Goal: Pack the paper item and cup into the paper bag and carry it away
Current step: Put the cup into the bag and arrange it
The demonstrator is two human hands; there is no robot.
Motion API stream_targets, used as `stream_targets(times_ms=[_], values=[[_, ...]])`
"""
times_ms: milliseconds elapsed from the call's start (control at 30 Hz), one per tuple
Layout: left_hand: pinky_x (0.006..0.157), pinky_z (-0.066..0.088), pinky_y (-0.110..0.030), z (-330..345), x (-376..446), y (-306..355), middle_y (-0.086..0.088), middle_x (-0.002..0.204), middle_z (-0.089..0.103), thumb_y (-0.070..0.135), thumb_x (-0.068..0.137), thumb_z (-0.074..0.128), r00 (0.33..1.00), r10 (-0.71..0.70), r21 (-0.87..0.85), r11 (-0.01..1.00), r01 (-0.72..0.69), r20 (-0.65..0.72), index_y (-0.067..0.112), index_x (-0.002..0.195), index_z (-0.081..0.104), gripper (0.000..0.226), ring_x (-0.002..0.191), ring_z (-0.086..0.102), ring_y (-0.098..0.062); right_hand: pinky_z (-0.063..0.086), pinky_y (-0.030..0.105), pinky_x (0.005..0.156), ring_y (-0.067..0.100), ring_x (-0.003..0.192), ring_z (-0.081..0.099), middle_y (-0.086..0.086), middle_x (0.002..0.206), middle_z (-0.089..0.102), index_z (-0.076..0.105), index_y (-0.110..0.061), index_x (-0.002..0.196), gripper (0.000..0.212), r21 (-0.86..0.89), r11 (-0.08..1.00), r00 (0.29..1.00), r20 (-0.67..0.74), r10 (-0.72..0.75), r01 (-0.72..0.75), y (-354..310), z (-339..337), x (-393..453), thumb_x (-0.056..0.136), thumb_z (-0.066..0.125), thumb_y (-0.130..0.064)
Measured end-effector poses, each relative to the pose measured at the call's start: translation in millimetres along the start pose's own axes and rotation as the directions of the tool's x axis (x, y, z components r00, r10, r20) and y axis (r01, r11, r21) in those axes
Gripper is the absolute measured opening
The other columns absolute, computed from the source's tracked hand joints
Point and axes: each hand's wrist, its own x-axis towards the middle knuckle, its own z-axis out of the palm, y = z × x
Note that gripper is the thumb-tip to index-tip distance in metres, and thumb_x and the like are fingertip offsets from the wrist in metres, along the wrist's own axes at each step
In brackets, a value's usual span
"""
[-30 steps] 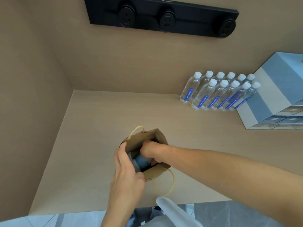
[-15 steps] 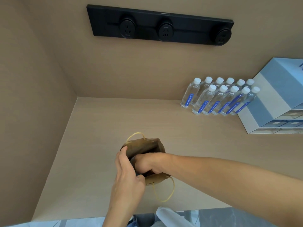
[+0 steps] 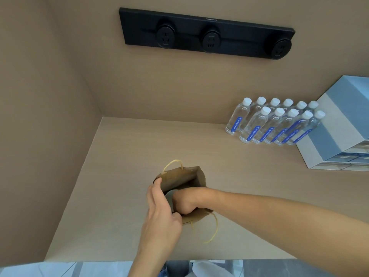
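A small brown paper bag [image 3: 179, 176] with yellowish cord handles stands open on the beige counter [image 3: 123, 196]. My left hand [image 3: 159, 212] pinches the bag's near-left rim and holds the mouth apart. My right hand [image 3: 185, 202] is pushed down inside the bag, fingers hidden. A sliver of a pale grey rim, seemingly the cup [image 3: 169, 194], shows between my hands inside the bag. The paper item is not visible.
Several water bottles [image 3: 273, 124] with blue labels stand at the back right beside a stack of light blue boxes [image 3: 339, 124]. A black socket strip [image 3: 207, 33] is mounted on the back wall. A side wall closes the left. The counter's front edge is near me.
My right hand has sunk deeper into the bag and the blue-grey cup seen earlier is now almost hidden. The view has tilted slightly; the left hand keeps its hold on the rim.
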Motion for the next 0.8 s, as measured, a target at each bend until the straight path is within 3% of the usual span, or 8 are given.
stream_targets(times_ms=[133,267,367,433,500,600,667,800], values=[[0.082,0.048,-0.038,-5.3,-0.3,5.5,0.009,0.154,0.016,0.001,0.077,0.045,1.000,0.001,0.041,0.999,0.000,-0.009,0.048,0.137,0.002,0.088,0.113,0.054,-0.025,0.053,0.036,0.070,0.036,0.091,0.064,0.018,0.108,0.068,0.068,-0.003,0.114,0.034,0.024,0.999,0.981,-0.189,-0.033,0.038,-0.7,-24.6,-33.8,0.091,0.043,-0.002],[0.081,0.050,-0.041,-9.6,-2.9,0.6,0.011,0.154,0.012,0.001,0.076,0.047,0.999,-0.024,0.082,0.996,0.026,-0.023,0.046,0.139,-0.002,0.092,0.115,0.054,-0.028,0.038,0.026,0.055,0.030,0.079,0.049,-0.004,0.085,0.051,0.060,-0.023,0.093,0.030,0.060,0.994,0.919,-0.389,-0.065,0.096,25.7,-17.0,-71.8,0.084,0.039,-0.004],[0.079,0.049,-0.038,-13.1,-4.5,-4.2,0.015,0.155,0.012,0.003,0.074,0.049,0.999,-0.044,0.069,0.997,0.046,-0.030,0.050,0.136,-0.004,0.094,0.105,0.055,-0.024,0.048,0.031,0.074,0.022,0.090,0.058,-0.004,0.097,0.062,0.061,-0.030,0.109,0.031,0.192,0.956,0.826,-0.558,-0.079,0.222,39.5,16.8,-86.3,0.092,0.041,-0.014],[0.075,0.046,-0.031,-14.5,-3.7,-7.2,0.017,0.153,0.015,0.005,0.076,0.052,0.999,-0.048,0.045,0.998,0.049,-0.021,0.052,0.135,-0.005,0.094,0.090,0.053,-0.014,0.052,0.027,0.083,0.008,0.096,0.065,-0.007,0.104,0.072,0.065,-0.030,0.113,0.028,0.368,0.858,0.742,-0.670,-0.022,0.358,43.5,35.9,-92.5,0.097,0.046,-0.018],[0.067,0.043,-0.020,-14.6,-3.2,-9.7,0.022,0.147,0.019,0.006,0.077,0.053,0.999,-0.037,-0.004,0.999,0.037,0.010,0.058,0.131,-0.005,0.095,0.076,0.053,-0.001,0.051,0.018,0.090,-0.001,0.103,0.066,-0.016,0.107,0.074,0.067,-0.033,0.113,0.031,0.582,0.648,0.704,-0.704,0.098,0.491,45.4,50.5,-95.6,0.099,0.049,-0.012],[0.059,0.042,-0.006,-13.0,-3.8,-12.3,0.027,0.137,0.022,0.002,0.076,0.052,0.998,-0.009,-0.069,0.998,0.014,0.066,0.064,0.129,0.002,0.096,0.089,0.050,0.023,0.055,0.022,0.086,0.011,0.102,0.070,-0.007,0.103,0.077,0.070,-0.015,0.110,0.040,0.694,0.360,0.628,-0.719,0.298,0.623,48.6,64.9,-90.2,0.099,0.040,0.008],[0.066,0.041,0.002,-12.4,-4.0,-10.8,0.031,0.137,0.023,-0.002,0.074,0.051,0.996,0.019,-0.095,0.995,-0.010,0.091,0.067,0.128,0.008,0.098,0.096,0.038,0.035,0.057,0.023,0.083,0.014,0.102,0.071,-0.007,0.102,0.077,0.070,-0.009,0.109,0.041,0.685,0.310,0.586,-0.726,0.359,0.659,48.1,66.2,-87.3,0.098,0.036,0.013],[0.074,0.025,0.014,-12.1,-1.3,-8.2,0.039,0.135,0.021,-0.008,0.070,0.052,0.995,0.058,-0.109,0.993,-0.049,0.086,0.072,0.122,0.010,0.104,0.106,0.028,0.038,0.057,0.022,0.080,0.015,0.098,0.072,-0.006,0.100,0.076,0.070,-0.010,0.108,0.040,0.674,0.322,0.551,-0.733,0.398,0.664,51.1,66.1,-85.5,0.097,0.039,0.012]])
